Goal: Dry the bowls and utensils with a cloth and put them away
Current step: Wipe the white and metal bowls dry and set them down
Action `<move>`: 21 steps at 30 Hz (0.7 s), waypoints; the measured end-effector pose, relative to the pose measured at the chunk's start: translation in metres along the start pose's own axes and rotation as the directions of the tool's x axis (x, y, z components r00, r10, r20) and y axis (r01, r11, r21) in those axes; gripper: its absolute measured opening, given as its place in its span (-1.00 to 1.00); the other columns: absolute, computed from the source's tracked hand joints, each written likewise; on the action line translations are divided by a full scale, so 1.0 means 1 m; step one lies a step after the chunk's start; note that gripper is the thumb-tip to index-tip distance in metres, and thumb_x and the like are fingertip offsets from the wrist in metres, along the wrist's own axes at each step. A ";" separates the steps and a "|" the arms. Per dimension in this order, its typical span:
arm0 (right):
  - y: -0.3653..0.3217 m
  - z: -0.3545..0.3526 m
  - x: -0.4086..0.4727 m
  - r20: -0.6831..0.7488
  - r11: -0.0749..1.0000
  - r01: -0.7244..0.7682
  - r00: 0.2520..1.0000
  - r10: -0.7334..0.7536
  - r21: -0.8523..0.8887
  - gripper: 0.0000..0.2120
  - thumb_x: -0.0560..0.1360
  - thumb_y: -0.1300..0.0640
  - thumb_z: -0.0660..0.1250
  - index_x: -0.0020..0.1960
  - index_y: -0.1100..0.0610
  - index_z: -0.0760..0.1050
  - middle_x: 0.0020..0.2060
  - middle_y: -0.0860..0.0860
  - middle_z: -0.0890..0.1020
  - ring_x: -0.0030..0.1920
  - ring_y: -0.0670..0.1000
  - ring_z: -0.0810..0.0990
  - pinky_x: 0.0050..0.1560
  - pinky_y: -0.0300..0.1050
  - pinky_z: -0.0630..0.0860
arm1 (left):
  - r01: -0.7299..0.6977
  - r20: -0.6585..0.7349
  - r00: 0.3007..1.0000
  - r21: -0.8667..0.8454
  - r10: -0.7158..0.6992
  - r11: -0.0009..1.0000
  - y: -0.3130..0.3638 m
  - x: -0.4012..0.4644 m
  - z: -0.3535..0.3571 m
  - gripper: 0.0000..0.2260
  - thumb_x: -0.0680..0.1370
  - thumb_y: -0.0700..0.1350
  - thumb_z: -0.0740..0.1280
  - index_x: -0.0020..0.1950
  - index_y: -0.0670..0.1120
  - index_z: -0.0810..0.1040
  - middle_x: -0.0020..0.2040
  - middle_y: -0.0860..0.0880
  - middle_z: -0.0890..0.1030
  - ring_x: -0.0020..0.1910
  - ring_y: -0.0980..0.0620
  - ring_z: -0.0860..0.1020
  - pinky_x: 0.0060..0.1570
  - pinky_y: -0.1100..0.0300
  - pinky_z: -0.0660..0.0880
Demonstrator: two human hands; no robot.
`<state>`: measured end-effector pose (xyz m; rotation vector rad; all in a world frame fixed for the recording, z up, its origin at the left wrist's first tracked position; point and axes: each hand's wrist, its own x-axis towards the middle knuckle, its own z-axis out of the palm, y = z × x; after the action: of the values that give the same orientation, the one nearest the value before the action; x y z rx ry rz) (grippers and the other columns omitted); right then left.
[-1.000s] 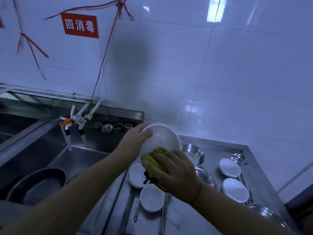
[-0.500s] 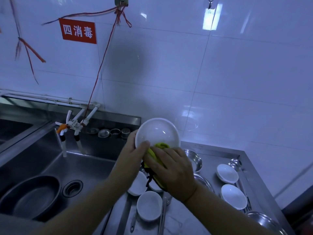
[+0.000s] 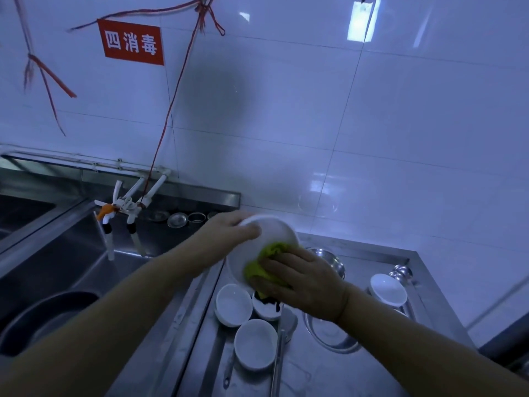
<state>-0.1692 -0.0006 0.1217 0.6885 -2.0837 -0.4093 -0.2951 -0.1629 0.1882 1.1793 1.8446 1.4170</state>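
Observation:
My left hand (image 3: 229, 229) grips the upper rim of a white bowl (image 3: 276, 232) held tilted above the steel counter (image 3: 315, 368). My right hand (image 3: 303, 277) presses a yellow-green cloth (image 3: 267, 262) against the bowl's lower part, fingers curled over the cloth. Below them lie three small white bowls (image 3: 233, 303), one partly hidden, and long metal utensils (image 3: 279, 348). Another white bowl (image 3: 388, 289) sits at the right. Steel bowls (image 3: 329, 259) stand behind my right hand.
A deep steel sink (image 3: 71, 253) with white taps (image 3: 128, 204) lies to the left, a dark basin (image 3: 43, 319) in it. Small metal lids (image 3: 177, 219) line the sink's back ledge. A tiled wall with a red sign (image 3: 131, 43) and red cords rises behind.
My left hand has shifted from the bowl's left side to its upper rim and the bowl has turned. My right hand with the cloth has slid along the lower part.

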 end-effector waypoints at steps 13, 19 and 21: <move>-0.007 0.013 -0.002 -0.045 0.996 -0.088 0.995 0.088 -0.012 -0.68 0.51 0.09 0.43 0.23 0.10 0.50 0.01 0.08 0.69 -0.02 0.05 0.65 0.11 -0.05 0.54 | -0.196 -0.211 0.963 -0.132 0.166 0.972 -0.028 -0.001 0.019 -0.68 0.45 -0.06 0.15 0.16 -0.02 0.49 0.02 -0.07 0.56 -0.03 0.02 0.54 -0.08 0.16 0.51; 0.012 0.005 -0.003 0.034 0.995 0.098 0.994 -0.099 0.036 -0.78 0.54 0.11 0.39 0.17 0.11 0.52 -0.04 0.10 0.69 -0.06 0.09 0.64 0.08 -0.01 0.54 | 0.015 0.100 0.995 0.078 -0.022 0.997 -0.008 0.009 -0.010 -0.74 0.46 -0.03 0.25 0.14 0.03 0.53 0.04 -0.10 0.56 0.01 -0.09 0.54 -0.07 0.07 0.50; 0.007 0.008 0.004 0.013 0.998 -0.050 0.999 0.051 -0.038 -0.82 0.54 0.11 0.39 0.13 0.12 0.62 -0.06 0.10 0.68 -0.09 0.07 0.63 0.05 -0.02 0.54 | -0.001 -0.088 0.996 -0.130 -0.010 0.992 -0.016 0.007 0.001 -0.72 0.39 -0.02 0.30 0.10 0.07 0.53 0.03 -0.07 0.59 0.03 -0.10 0.57 -0.04 0.05 0.54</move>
<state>-0.1801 0.0030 0.1233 0.6114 -2.0967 -0.4243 -0.3030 -0.1573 0.1738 1.0638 1.7823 1.5839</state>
